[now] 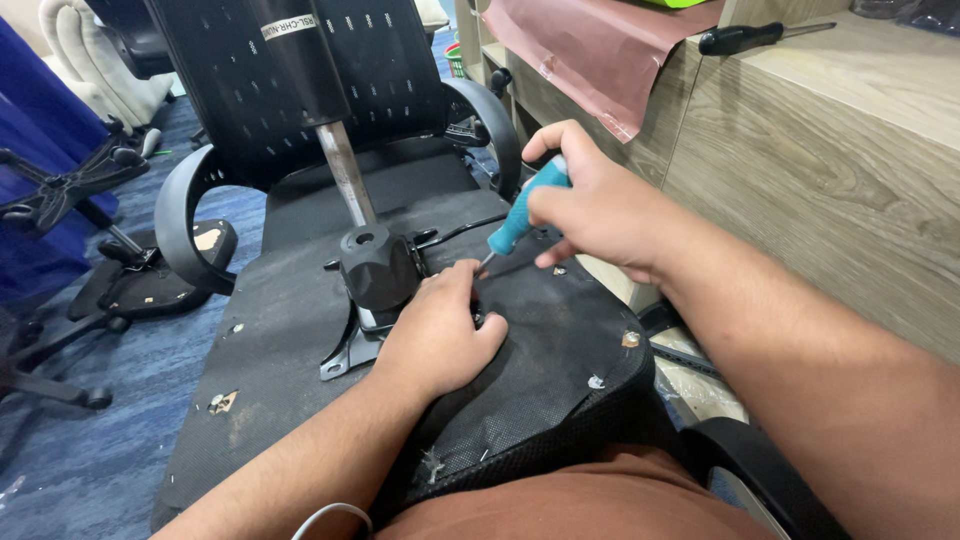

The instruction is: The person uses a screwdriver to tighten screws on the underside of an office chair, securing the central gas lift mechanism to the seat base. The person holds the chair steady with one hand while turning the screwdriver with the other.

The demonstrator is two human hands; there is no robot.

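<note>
Nearest me, my left hand [437,335] lies palm-down on the upturned black fabric underside of the office chair seat [280,330], fingers curled narrow, touching the black metal tilt mechanism [378,270] near the seat's middle. My right hand [598,205] is wrapped tight around the teal-handled screwdriver [522,215]. Its long axis slants: handle up toward the wooden cabinet [830,150] side, tip pointing down-left, meeting the seat just beside my left fingertips [470,275]. From the mechanism a grey steel gas-lift rod [345,170] rises, tilted toward the seat's far edge.
</note>
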